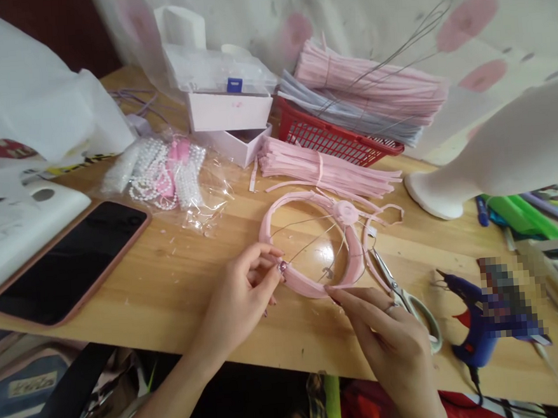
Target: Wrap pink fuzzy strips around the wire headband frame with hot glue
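A pink ribbon-wrapped ring (356, 258) with thin wires across its middle is tilted over the wooden table. A round pink coil (345, 212) sits at its upper right. My left hand (246, 287) pinches the ring's lower left side between thumb and fingers. At the bottom edge my right hand (387, 329) grips the pink band with its fingertips. Scissors (393, 284) lie partly under the right hand, one handle loop showing. A loose pink strip (373, 267) runs down beside the ring.
A blue glue gun (482, 312) rests at the right, near a white stand-like form (449, 184). A phone (73, 265) and bagged beads (162, 172) lie left. Behind are white boxes (231, 110), a pink strip bundle (328, 167) and a red basket (336, 138).
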`<state>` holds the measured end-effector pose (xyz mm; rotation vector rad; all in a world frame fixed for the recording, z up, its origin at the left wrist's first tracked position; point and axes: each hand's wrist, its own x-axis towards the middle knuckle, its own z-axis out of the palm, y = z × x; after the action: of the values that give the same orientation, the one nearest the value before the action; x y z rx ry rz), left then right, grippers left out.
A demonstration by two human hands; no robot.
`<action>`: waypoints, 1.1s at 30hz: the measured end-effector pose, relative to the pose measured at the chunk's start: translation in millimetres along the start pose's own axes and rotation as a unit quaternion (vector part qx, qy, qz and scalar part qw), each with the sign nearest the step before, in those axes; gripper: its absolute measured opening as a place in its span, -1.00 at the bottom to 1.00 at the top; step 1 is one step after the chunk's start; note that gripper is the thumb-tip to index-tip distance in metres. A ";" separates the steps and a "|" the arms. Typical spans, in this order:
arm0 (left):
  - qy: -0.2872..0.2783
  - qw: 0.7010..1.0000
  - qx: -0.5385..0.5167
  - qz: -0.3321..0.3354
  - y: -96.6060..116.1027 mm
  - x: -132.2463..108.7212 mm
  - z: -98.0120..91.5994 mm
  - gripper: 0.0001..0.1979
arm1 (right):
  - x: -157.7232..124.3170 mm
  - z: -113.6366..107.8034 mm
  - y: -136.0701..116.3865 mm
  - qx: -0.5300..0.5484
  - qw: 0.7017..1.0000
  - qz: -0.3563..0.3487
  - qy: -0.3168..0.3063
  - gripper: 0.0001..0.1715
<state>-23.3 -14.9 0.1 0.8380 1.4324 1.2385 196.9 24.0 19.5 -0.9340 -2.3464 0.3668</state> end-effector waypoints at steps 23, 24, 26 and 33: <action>-0.167 0.970 0.177 0.027 22.7 19.9 -21.0 -0.91 | -3.7 -3.7 14.3 -0.001 0.999 -0.022 -0.036 -0.47; -0.173 0.968 0.179 0.021 24.2 22.3 -20.7 -0.90 | -3.6 -3.7 15.1 -0.003 0.999 -0.024 -0.037 -0.47; -0.176 0.968 0.178 0.013 24.3 25.2 -19.7 -0.89 | -3.5 -3.9 15.8 -0.004 0.999 -0.024 -0.036 -0.48; -0.186 0.972 0.144 -0.020 18.2 25.7 -17.5 -0.91 | -3.8 -4.1 15.8 0.006 0.999 -0.024 -0.035 -0.47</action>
<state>-48.3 8.9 10.5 1.1639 1.3253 0.7973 210.1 32.8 14.1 -0.8693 -2.4234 0.4004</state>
